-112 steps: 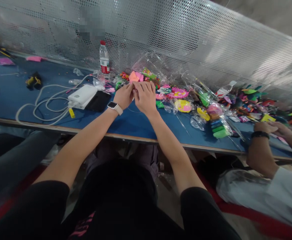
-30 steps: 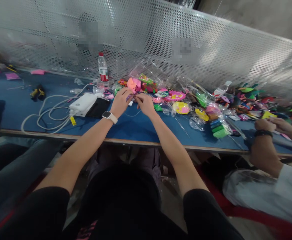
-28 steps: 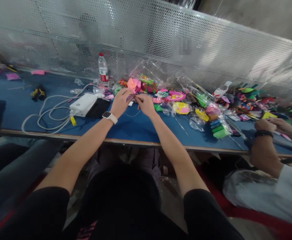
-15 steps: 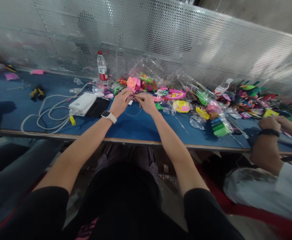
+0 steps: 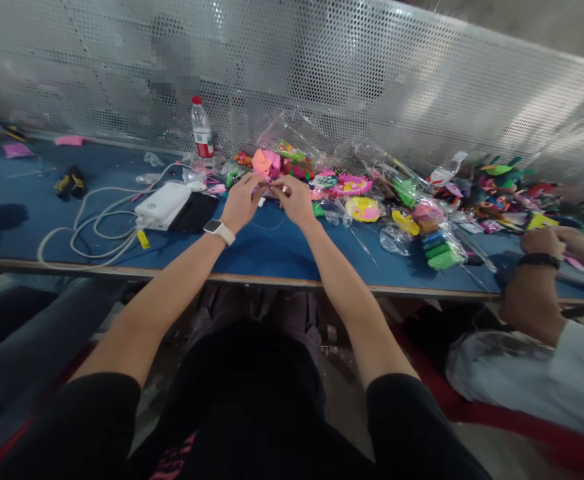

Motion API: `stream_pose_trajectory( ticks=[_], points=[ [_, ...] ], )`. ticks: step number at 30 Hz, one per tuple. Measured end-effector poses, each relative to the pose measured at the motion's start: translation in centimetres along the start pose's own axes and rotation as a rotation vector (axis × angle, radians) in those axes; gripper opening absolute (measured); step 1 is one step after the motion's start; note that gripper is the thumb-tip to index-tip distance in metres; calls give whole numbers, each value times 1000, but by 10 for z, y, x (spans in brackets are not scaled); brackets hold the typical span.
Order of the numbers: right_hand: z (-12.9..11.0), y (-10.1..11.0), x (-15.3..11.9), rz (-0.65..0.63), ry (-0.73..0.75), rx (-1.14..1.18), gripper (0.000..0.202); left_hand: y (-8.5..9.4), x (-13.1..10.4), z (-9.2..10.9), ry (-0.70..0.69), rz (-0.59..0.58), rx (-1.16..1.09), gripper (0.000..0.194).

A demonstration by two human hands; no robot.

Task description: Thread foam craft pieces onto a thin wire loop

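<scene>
My left hand and my right hand meet fingertip to fingertip above the blue tabletop. Both are closed in a pinch. Whatever sits between the fingers is too small to make out; a trace of purple shows there. Just beyond the fingertips lies a pink and orange clay-like piece. A thin thread or wire curves on the table below my hands. Left of my left wrist are a black flat object and a white power bank with cables plugged in.
A red-capped bottle stands by the perforated metal screen. Colourful clay pieces and plastic wrappings heap along the right, with a yellow and pink piece nearest. Yellow-black pliers lie left. A co-worker's hands are at far right.
My hands stay together at nearly the same spot, with the fingertips slightly raised and a little further apart. The whole view has shifted slightly.
</scene>
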State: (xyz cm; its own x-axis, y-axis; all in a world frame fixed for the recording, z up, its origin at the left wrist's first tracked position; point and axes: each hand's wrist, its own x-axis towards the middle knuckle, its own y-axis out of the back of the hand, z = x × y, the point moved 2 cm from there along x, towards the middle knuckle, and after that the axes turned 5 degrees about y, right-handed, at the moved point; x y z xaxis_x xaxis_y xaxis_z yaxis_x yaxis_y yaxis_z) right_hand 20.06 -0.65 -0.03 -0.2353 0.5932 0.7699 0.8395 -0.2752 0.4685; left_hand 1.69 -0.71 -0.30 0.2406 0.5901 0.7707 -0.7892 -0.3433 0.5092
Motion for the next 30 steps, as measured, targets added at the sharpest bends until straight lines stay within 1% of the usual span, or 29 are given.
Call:
stream_pose_trajectory(
  ticks=[4, 6, 8, 12, 15, 17, 21, 25, 28, 30],
  points=[
    [2, 2, -1, -1, 84, -94, 17, -2, 3, -5, 64, -35, -92, 4],
    [2, 2, -1, -7, 103, -114, 19, -3, 6, -9, 129, -61, -184, 4],
    [1, 3, -1, -15, 119, -104, 20, -5, 9, -13, 198, -119, -306, 6],
    [2, 4, 0, -28, 105, -55, 21, -8, 10, -18, 289, -261, -553, 14],
    [5, 5, 1, -46, 75, -30, 21, -10, 8, -22, 341, -287, -651, 14],
    [7, 6, 1, -67, 60, -31, 20, -11, 7, -24, 340, -277, -632, 14],
    [11, 7, 3, -115, 17, -80, 13, -14, 6, -30, 277, -301, -538, 16],
    [14, 6, 2, -90, -40, -113, 14, -15, 3, -30, 224, -336, -483, 32],
    [20, 0, 1, -63, -94, -84, 15, -17, 1, -26, 214, -380, -533, 43],
    [25, -4, 0, -21, -117, -46, 15, -18, 0, -23, 230, -387, -579, 48]
  ],
)
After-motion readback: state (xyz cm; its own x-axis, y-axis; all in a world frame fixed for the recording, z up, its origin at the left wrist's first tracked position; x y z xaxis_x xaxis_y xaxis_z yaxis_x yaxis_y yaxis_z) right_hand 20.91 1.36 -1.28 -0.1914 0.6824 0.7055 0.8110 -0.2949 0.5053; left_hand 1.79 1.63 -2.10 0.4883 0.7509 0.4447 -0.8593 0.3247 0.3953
